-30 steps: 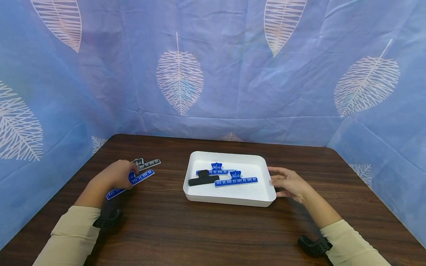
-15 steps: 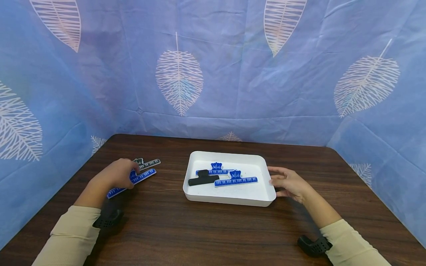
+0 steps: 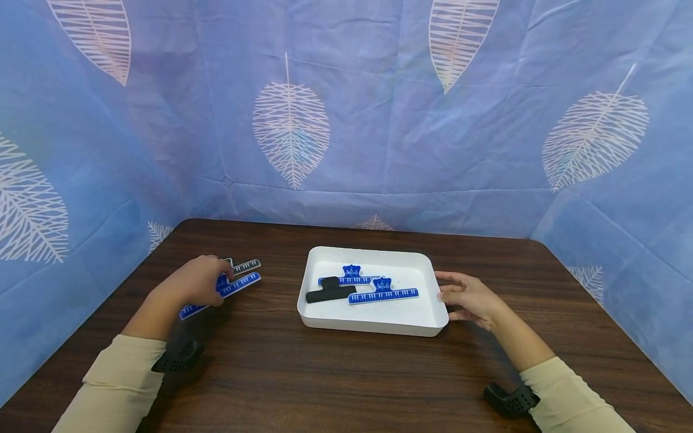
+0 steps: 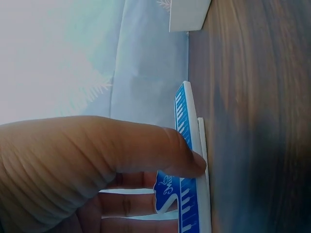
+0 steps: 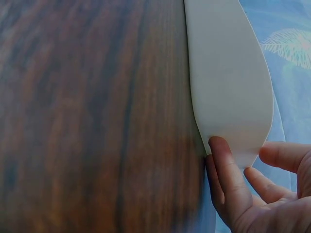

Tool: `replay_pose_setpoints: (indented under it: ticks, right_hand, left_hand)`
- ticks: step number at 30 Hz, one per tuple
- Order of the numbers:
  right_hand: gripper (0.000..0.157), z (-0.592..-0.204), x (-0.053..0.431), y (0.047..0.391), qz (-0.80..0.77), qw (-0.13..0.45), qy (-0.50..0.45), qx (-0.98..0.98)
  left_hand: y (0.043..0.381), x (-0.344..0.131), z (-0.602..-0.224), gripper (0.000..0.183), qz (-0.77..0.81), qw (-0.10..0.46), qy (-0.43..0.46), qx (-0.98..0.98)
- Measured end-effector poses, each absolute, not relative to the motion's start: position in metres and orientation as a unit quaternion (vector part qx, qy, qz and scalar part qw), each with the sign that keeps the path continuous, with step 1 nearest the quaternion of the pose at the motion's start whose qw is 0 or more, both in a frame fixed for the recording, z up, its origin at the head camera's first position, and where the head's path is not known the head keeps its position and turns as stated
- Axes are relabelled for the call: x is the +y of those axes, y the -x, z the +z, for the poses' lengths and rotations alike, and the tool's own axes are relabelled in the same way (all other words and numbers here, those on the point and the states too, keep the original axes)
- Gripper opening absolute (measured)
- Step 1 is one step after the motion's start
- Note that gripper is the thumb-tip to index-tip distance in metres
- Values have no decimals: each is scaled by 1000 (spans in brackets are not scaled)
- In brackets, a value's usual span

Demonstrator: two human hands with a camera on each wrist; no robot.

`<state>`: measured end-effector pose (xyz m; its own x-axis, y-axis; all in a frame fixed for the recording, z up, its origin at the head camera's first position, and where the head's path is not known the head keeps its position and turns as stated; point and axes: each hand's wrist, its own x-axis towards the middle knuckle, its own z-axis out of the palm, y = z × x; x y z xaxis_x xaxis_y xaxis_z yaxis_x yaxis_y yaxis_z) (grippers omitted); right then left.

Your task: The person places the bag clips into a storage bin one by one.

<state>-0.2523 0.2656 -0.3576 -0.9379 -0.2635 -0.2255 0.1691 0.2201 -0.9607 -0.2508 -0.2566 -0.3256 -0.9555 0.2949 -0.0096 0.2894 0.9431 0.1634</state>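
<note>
My left hand (image 3: 201, 282) pinches a blue clip (image 3: 240, 284) with a piano-key print at the table's left. In the left wrist view the thumb lies across the long bar of this blue clip (image 4: 188, 204), with the fingers behind it. Just behind it lies a black clip (image 3: 248, 266) with the same kind of print, partly covered by the hand. My right hand (image 3: 472, 299) touches the right end of a white tray (image 3: 373, 326). Seen from the right wrist, its slightly bent fingers (image 5: 228, 167) rest against the outer wall of the tray (image 5: 228, 73).
Inside the tray lie two blue piano-print clips, one farther back (image 3: 352, 272) and one nearer (image 3: 383, 294), and a plain black clip (image 3: 331, 292). The dark wooden table (image 3: 346, 379) ends at a blue leaf-patterned cloth (image 3: 368, 138) behind and at both sides.
My left hand has shifted slightly right and back with the blue clip, which now hides more of the black clip behind. The right hand and tray stay practically where they were.
</note>
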Motion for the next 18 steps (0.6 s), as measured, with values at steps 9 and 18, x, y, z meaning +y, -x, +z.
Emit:
replay_pose_setpoints:
  ticks: [9, 18]
  right_hand:
    - [69, -357, 265, 252, -625, 171, 29, 761]
    - [70, -358, 266, 252, -627, 173, 30, 759]
  left_hand:
    - [250, -250, -323, 45, 82, 11, -153, 985]
    - [248, -241, -318, 42, 84, 12, -168, 982]
